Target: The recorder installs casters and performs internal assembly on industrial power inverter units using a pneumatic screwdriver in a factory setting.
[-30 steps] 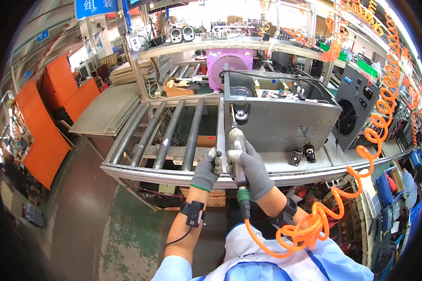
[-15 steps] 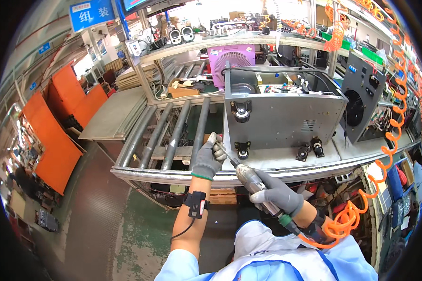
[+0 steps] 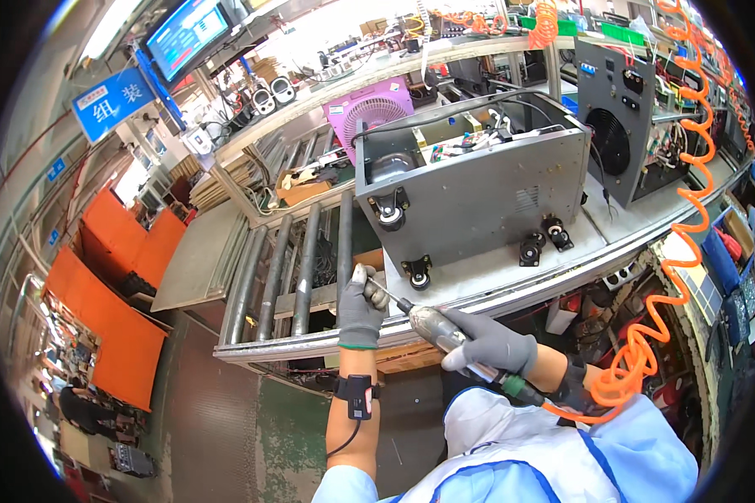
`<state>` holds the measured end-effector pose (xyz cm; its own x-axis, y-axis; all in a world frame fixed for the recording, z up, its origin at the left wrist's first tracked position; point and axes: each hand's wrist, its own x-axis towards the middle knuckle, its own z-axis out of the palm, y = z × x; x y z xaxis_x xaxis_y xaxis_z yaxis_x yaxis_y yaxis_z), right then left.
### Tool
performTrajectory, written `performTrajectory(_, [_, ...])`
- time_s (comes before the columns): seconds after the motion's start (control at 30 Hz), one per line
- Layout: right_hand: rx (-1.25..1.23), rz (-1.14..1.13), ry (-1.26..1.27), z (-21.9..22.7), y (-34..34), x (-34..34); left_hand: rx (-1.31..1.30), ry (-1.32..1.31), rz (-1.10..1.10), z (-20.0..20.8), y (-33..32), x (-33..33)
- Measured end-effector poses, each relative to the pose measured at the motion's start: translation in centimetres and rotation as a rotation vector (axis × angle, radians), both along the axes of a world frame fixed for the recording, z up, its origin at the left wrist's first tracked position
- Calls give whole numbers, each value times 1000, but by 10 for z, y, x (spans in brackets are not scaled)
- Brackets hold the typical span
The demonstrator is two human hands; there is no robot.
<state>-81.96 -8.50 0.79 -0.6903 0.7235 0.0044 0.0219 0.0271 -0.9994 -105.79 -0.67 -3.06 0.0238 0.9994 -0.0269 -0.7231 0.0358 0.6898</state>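
At the near edge of the counter (image 3: 512, 281), the gloved right hand (image 3: 488, 344) is wrapped tight around the body of a pneumatic screwdriver (image 3: 438, 329), which slants toward ten o'clock. The gloved left hand (image 3: 360, 308) pinches the tool's slim bit (image 3: 383, 293) at its tip. Just beyond, at one o'clock from the hands, a grey metal machine case (image 3: 478, 197) lies on its side, its black caster wheels (image 3: 418, 273) facing the person. An orange coiled air hose (image 3: 646, 352) trails from the tool's rear toward three o'clock. Steel rollers (image 3: 306, 260) run at eleven o'clock.
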Motion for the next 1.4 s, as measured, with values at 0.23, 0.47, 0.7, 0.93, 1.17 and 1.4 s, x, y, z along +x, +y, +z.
performTrajectory(0.23, [81,-90,-47,-3,-6,3,2,18,-26,6,-2,13])
performTrajectory(0.47, [131,-471,201,17,17,2,-153,-81,68,-37,-13,22])
performTrajectory(0.7, [-13,-414,335,21,30,-10,-403,-288,-1,-106,-52,28])
performTrajectory(0.93, [-243,-449,519,23,27,-35,-612,-423,90,-144,-85,24])
performTrajectory(1.17, [28,-503,300,8,28,-42,-617,-495,77,-156,-90,16])
performTrajectory(1.4, [163,-559,-115,-8,29,-40,-630,-492,85,-171,-97,7])
